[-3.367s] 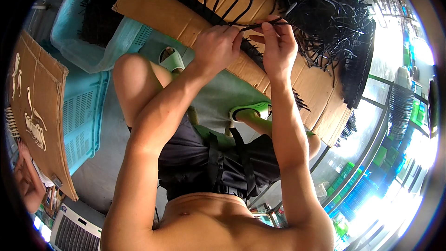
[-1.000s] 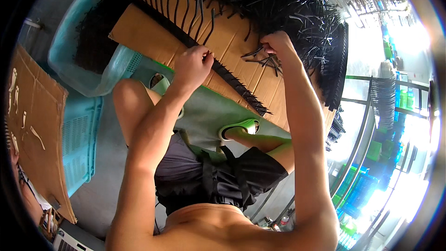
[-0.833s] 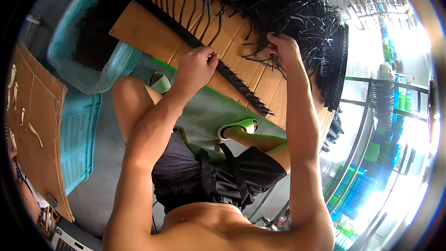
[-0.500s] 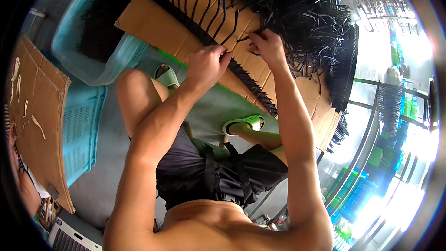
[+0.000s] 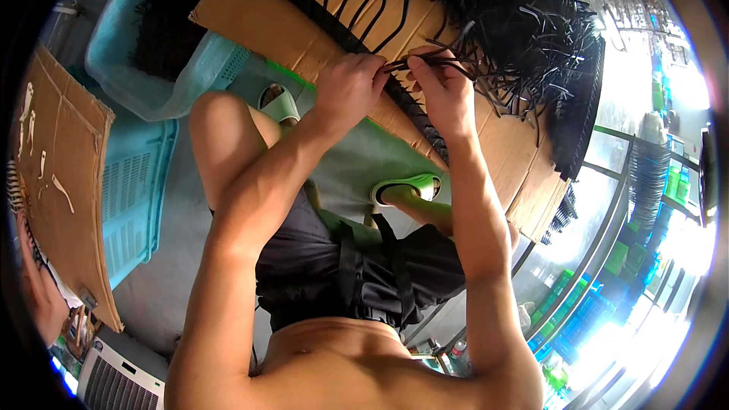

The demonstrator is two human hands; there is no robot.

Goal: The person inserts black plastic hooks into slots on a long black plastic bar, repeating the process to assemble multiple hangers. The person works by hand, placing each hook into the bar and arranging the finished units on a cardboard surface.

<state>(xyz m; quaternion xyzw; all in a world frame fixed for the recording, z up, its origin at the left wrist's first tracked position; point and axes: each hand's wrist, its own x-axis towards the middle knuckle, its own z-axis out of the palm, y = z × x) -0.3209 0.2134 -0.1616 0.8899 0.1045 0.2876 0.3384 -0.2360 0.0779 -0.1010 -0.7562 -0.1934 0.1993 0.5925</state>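
A long black toothed strip lies slantwise across a cardboard sheet. Along its far part, several thin black bent rods stand out in a row. My left hand is closed at the strip, its thumb and fingertips pinching the end of a black bent rod. My right hand is closed too, thumb against fingers, with more black rods across it. These stretch between both hands. Beyond my right hand lies a big tangled heap of black rods. Fingers hide where the rod meets the strip.
A light blue basket with a plastic liner holds dark pieces at the far left. Nearer stand another blue crate and a cardboard panel. More black strips lie at the right edge of the cardboard. My legs are below.
My right hand has come nearer my left, and several rods now lie across it. My left hand has shifted slightly right; its fingertips now meet a rod.
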